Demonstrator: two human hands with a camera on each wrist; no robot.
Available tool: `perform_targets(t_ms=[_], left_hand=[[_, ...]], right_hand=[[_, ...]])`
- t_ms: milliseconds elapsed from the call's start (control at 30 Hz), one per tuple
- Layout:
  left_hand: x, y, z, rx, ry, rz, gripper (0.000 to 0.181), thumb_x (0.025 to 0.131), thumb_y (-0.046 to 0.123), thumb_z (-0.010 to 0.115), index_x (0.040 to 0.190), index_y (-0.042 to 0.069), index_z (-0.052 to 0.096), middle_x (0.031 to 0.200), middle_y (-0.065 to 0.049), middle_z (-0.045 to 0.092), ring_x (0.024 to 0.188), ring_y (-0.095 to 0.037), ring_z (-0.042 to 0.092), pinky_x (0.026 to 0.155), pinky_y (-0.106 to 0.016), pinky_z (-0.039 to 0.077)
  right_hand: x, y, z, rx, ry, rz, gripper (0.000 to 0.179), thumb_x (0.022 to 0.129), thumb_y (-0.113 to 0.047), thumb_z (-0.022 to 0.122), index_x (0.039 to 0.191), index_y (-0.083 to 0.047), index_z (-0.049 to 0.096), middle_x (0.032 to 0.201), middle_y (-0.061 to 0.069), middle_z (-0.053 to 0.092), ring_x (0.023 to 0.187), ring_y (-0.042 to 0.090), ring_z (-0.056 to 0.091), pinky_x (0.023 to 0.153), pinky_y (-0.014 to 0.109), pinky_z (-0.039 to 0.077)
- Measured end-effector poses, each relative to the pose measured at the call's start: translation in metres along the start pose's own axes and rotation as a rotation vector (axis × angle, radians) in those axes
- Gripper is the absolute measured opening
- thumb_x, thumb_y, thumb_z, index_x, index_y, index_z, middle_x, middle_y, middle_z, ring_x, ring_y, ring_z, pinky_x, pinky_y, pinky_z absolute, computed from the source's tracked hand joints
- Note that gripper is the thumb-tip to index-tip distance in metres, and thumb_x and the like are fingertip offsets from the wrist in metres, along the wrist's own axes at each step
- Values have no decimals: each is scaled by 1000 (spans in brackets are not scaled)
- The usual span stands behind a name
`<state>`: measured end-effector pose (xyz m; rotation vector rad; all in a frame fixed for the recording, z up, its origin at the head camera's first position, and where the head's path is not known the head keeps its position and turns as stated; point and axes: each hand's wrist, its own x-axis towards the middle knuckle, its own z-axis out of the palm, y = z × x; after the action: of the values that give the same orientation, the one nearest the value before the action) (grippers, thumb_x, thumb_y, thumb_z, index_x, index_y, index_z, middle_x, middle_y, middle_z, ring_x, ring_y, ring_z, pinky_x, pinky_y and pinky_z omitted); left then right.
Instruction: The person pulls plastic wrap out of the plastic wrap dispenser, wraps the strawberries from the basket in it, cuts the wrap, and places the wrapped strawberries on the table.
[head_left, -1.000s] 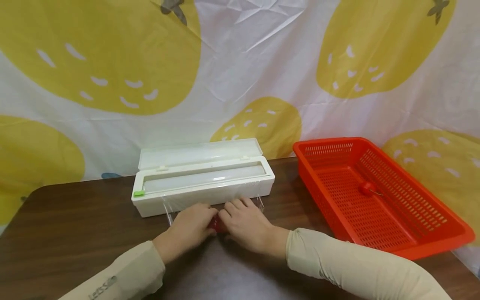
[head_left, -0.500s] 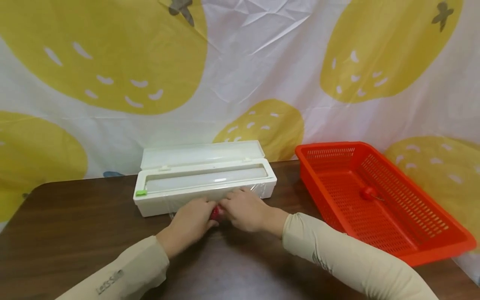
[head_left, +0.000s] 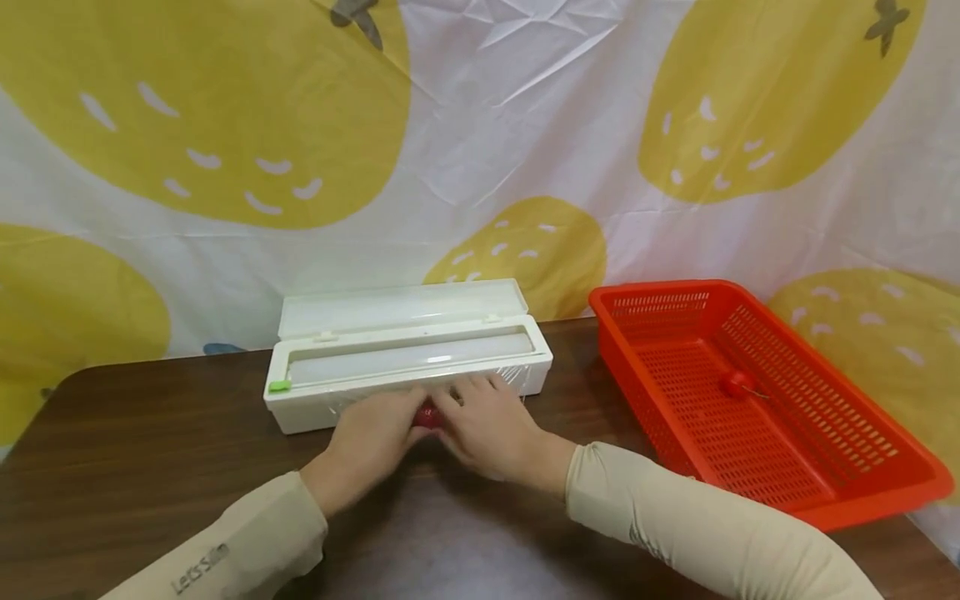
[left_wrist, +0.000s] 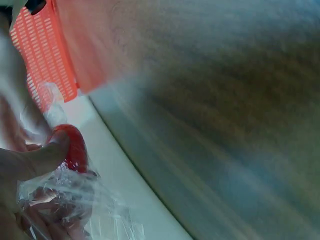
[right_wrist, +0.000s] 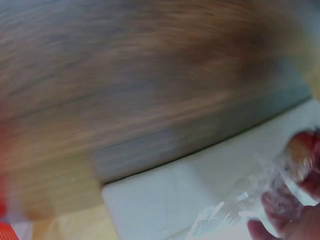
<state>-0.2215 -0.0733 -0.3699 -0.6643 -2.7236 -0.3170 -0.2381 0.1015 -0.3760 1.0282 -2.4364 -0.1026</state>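
Observation:
Between my two hands is a glossy red fruit (head_left: 429, 416), mostly covered by fingers in the head view. My left hand (head_left: 372, 435) holds it from the left, its thumb lying on the red skin (left_wrist: 76, 150) in the left wrist view. From the right, my right hand (head_left: 489, 429) grips the fruit, with fingers curled over the top. Clear cling film (left_wrist: 65, 190) wraps around the fruit's lower part and crumples under the fingers. The film stretches back to a white cling film dispenser (head_left: 300, 412), whose lid (head_left: 401, 307) stands raised, with the roll (head_left: 412, 356) inside.
A red slotted basket (head_left: 637, 392) stands at the right, holding one small red round thing (head_left: 735, 382) with a thin stem. A green slider (head_left: 280, 386) sits at the dispenser's left end. Behind the brown table (head_left: 150, 450) hangs a patterned curtain (head_left: 487, 125).
Both hands have moved up and closer to the dispenser with the fruit, turning it away from me. The film between them and the dispenser has become shorter and slack.

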Motion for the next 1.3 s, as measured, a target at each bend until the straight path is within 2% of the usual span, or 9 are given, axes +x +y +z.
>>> perform_targets(t_ms=[100, 233, 300, 500, 633, 733, 933, 1067, 1300], left_hand=[[2, -2, -1, -16, -5, 11, 22, 78, 30, 75, 87, 17, 61, 80, -3, 69, 74, -26, 67, 56, -40, 50], [5, -5, -1, -6, -25, 44, 19, 79, 30, 74, 83, 17, 61, 75, -3, 67, 70, -25, 65, 53, -38, 49], [7, -6, 0, -2, -41, 55, 19, 80, 30, 72, 81, 17, 59, 73, -4, 65, 68, -24, 64, 52, -37, 48], [14, -9, 2, -27, -127, 55, 18, 83, 30, 69, 78, 16, 59, 75, -4, 66, 70, -24, 65, 58, -40, 50], [15, -11, 1, -53, -211, 43, 21, 88, 32, 64, 76, 16, 59, 75, -5, 67, 69, -25, 65, 54, -39, 49], [14, -11, 3, -62, -240, 27, 23, 89, 34, 62, 78, 14, 58, 77, -7, 67, 70, -26, 65, 52, -39, 48], [7, -8, 9, -44, -222, -9, 27, 88, 29, 63, 79, 6, 53, 72, -14, 63, 66, -33, 64, 50, -42, 47], [5, -6, 13, -60, -173, -53, 34, 85, 28, 68, 89, 2, 47, 67, -12, 61, 58, -30, 62, 45, -39, 45], [2, -8, 11, -125, -221, -116, 31, 84, 39, 68, 75, 15, 50, 63, 2, 52, 58, -14, 46, 47, -28, 34]], right_hand=[[-4, -2, 6, -151, 70, -52, 53, 80, -50, 66, 118, -15, 54, 103, 0, 59, 99, 20, 57, 86, 36, 43], [-2, -1, 12, -258, 163, -93, 31, 87, -42, 60, 106, -18, 58, 95, -2, 56, 91, 20, 54, 81, 33, 41], [1, 0, 13, -280, 172, -112, 24, 91, -39, 55, 102, -19, 60, 93, -2, 56, 87, 19, 53, 78, 31, 41], [6, 1, 15, -245, 82, -154, 24, 93, -36, 55, 104, -17, 64, 93, -2, 57, 88, 18, 54, 77, 29, 42], [6, 1, 13, -198, 37, -160, 22, 88, -30, 63, 102, -15, 66, 91, -1, 58, 88, 17, 55, 80, 29, 43], [8, -1, 10, -169, -18, -161, 20, 84, -28, 67, 98, -15, 67, 88, -2, 59, 88, 16, 56, 81, 29, 43], [14, -2, 7, -131, -146, -172, 20, 80, -24, 69, 97, -14, 68, 89, 1, 62, 90, 19, 58, 82, 32, 44], [14, -1, 8, -116, -167, -170, 19, 78, -25, 71, 95, -16, 69, 89, 1, 63, 90, 19, 60, 83, 33, 45], [14, 3, 7, -60, -197, -177, 11, 81, -26, 70, 89, -19, 67, 89, -2, 63, 91, 16, 61, 83, 32, 46]])
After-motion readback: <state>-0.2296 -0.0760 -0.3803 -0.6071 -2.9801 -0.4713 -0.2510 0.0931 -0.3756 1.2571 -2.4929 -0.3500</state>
